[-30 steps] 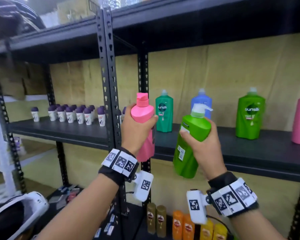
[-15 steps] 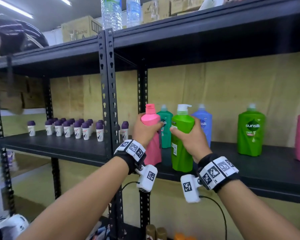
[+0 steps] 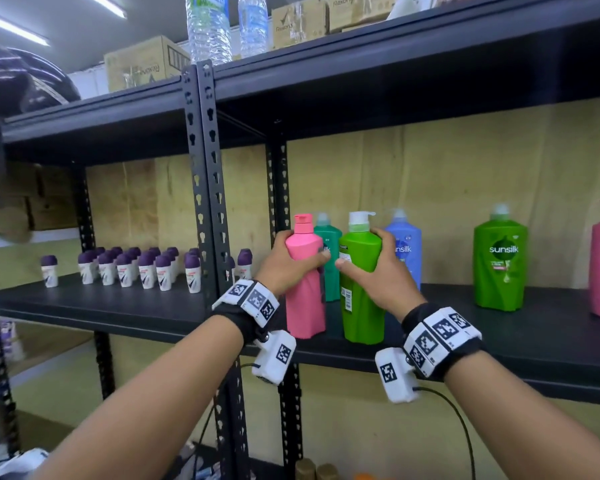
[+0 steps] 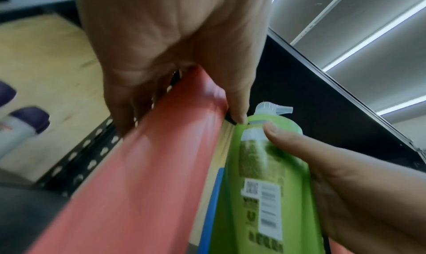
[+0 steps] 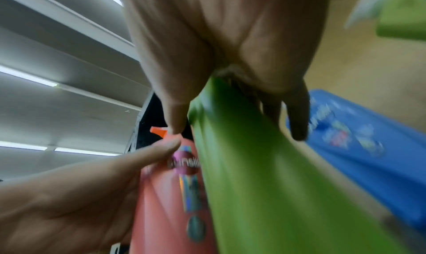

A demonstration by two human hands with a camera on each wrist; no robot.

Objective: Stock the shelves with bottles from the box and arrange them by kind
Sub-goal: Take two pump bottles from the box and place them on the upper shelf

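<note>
Gripped in the left hand (image 3: 284, 265), the pink bottle (image 3: 305, 289) and, in the right hand (image 3: 378, 271), the green pump bottle (image 3: 361, 292) have been lowered onto the shelf (image 3: 534, 327), so release is judged next.

Bright, even light comes from long white ceiling tube lamps (image 3: 13, 27) at upper left; the undersides of the black metal shelves (image 3: 430, 98) lie in shadow. The head view bends at its edges; both wrist views are smeared and soft
</note>
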